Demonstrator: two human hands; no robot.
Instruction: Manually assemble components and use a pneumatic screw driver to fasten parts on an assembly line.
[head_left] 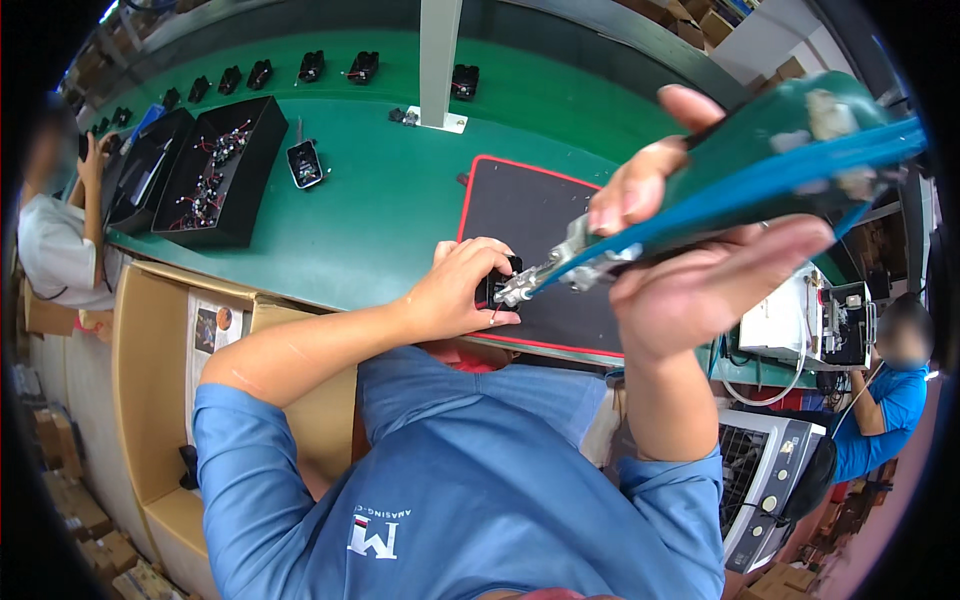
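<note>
Pinches a small black part (488, 284) in the left hand (455, 286) over the near-left corner of the red-edged mat (535, 205); wraps the right hand (672, 300) around a green tool (750, 145), with its metal tip (518, 290) at the part.

White lettering (373, 538) — large and small — on blue shirt (470, 495).

A green tool (738, 150) (metal-nosed) slants, its tip at a small black housing (486, 289)
</note>
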